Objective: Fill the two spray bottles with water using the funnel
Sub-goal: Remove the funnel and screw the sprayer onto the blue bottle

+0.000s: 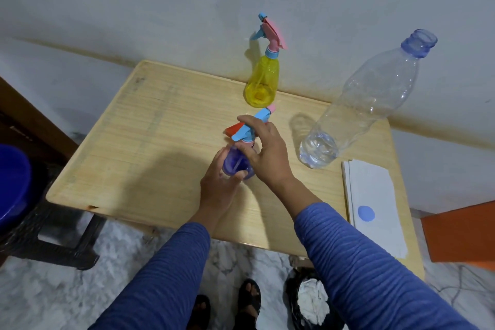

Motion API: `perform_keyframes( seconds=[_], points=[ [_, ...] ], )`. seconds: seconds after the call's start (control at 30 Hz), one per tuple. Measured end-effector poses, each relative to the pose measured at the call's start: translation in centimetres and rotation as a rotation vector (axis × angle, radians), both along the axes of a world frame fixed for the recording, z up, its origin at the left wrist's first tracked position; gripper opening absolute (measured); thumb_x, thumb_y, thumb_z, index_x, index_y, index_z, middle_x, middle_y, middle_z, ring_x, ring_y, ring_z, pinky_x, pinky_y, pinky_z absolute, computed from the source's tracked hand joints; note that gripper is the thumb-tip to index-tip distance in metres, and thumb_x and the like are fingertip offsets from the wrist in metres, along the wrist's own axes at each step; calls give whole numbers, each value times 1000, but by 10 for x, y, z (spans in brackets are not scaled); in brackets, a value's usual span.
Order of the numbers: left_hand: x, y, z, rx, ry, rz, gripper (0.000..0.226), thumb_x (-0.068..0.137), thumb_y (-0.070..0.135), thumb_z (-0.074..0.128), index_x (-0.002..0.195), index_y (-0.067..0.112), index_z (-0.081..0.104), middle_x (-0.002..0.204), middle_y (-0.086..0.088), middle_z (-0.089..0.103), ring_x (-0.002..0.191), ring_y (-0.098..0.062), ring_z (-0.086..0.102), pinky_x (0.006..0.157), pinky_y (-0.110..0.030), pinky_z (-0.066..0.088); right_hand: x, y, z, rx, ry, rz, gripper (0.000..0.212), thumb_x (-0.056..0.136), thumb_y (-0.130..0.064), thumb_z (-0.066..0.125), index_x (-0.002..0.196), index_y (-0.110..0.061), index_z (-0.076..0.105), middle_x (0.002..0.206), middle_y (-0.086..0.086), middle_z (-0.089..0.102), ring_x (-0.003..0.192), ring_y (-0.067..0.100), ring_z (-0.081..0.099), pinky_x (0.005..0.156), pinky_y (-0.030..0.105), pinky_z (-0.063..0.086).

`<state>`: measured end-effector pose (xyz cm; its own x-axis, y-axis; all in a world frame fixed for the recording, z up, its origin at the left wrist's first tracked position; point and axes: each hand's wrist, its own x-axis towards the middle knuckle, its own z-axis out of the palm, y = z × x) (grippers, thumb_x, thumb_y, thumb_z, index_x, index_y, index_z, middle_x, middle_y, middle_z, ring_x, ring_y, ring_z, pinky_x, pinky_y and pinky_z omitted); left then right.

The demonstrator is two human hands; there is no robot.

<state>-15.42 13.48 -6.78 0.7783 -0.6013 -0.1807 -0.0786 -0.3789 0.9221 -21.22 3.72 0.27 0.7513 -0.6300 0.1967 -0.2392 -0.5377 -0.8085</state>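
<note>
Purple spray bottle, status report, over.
Left hand grips purple spray bottle body; right hand on its spray head. Yellow spray bottle capped, behind. Water bottle nearly empty. No funnel visible.

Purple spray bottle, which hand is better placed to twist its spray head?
The right hand. Its fingers already curl over the spray head, while the left hand grips the body of the purple spray bottle low down, well placed to steady it on the table.
</note>
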Motion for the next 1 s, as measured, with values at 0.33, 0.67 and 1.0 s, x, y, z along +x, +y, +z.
perform_keyframes(
  seconds=[0.33, 0.67, 1.0],
  points=[
    [0, -1, -2, 17, -3, -1, 58, 78, 27, 66, 130, 41, 43, 118, 18, 57, 91, -6, 55, 66, -5, 33, 4, 3, 1, -8, -23, -50, 51, 79, -4, 65, 125, -26, 54, 107, 0, 55, 92, 3, 47, 80, 7, 40],
    [1, -2, -4, 2, 3, -8, 59, 78, 30, 67, 131, 43, 42, 120, 21, 56, 97, -5, 56, 67, -5, 35, 0, 5, 6, 88, -9, 12, 64, 85, 3, 54, 134, -36, 42, 112, -13, 53, 96, 2, 52, 85, 7, 42],
    [1, -2, -9, -6, -42, -13, 60, 79, 29, 65, 133, 40, 42, 123, 17, 57, 100, -12, 59, 70, -9, 36, 1, 6, 1, 107, -11, -6, 69, 84, -1, 59, 136, -42, 37, 117, -8, 54, 103, 5, 50, 91, 20, 44]
  ],
)
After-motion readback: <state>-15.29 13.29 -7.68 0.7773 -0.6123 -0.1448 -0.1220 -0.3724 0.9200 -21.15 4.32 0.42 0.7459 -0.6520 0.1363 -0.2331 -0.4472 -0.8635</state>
